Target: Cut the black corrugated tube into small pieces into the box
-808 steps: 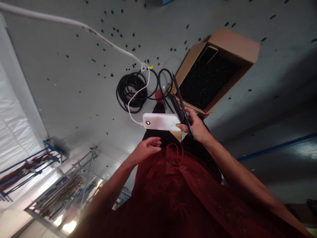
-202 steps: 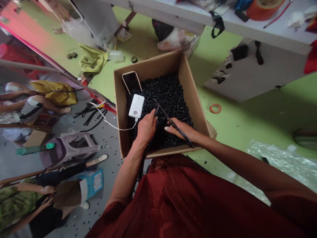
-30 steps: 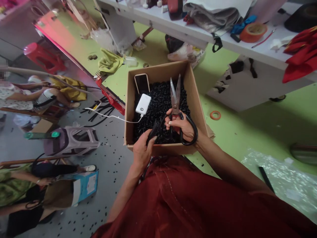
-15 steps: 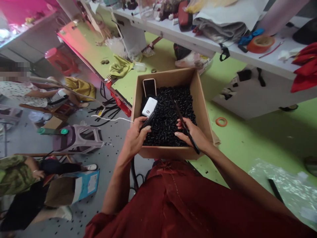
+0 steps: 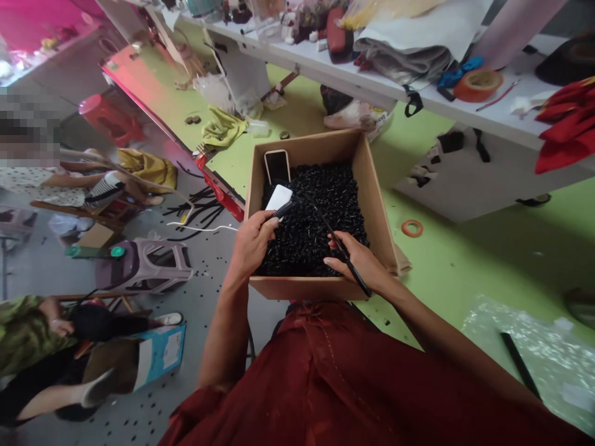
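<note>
Cardboard box (image 5: 307,145) is sitting open on a lime-green surface (image 5: 432,248), its near wall just beside the person's red garment (image 5: 325,384), and small black plastic pieces (image 5: 311,241) are filling it. Both hands are working over the box. The left hand (image 5: 253,238) is curling closed around a black bristled brush (image 5: 282,209), whose long axis is running rightward and slightly away, its head pointing just under a white power bank (image 5: 279,198). The right hand (image 5: 351,260) is pinching a thin black rod (image 5: 328,226) between its fingers, the rest of the hand partly open. The rod's long axis is slanting up-left across the box, its far tip pointing toward the power bank, which is lying nearer the left hand.
</note>
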Demonstrator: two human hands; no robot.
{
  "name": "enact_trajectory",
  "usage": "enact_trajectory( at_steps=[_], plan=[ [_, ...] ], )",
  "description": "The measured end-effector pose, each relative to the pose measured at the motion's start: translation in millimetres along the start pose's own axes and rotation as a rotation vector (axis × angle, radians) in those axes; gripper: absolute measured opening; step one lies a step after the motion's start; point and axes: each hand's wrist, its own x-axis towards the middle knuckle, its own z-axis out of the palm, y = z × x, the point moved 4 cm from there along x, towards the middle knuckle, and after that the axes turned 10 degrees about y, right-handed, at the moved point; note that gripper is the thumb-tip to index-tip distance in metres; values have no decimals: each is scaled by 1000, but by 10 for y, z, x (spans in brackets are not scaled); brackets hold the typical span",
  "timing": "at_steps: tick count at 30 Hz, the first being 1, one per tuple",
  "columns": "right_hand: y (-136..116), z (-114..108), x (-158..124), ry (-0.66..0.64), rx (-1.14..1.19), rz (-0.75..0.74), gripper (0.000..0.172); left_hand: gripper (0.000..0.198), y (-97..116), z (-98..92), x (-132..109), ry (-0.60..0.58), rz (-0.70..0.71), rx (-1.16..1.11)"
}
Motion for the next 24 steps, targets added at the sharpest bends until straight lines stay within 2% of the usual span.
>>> enact_trajectory(
  at_steps=[5, 10, 15, 21, 24],
  plan=[
    [8, 20, -3, -14, -30, -13, 53, 20, 9, 211, -118, -106, -167, -355],
    [6, 37, -4, -19, -41, -16, 52, 27, -60, 347, -227, -134, -299, -523],
    [-44, 57, 13, -37, 12, 13, 55, 32, -9, 324, -239, -158, -404, -576],
    [-147, 65, 40, -59, 69, 13, 53, 30, 90, 178, -179, -230, -439, -534],
    [-173, 72, 46, -67, 70, 14, 51, 30, 71, 183, -176, -255, -442, -515]
  ],
)
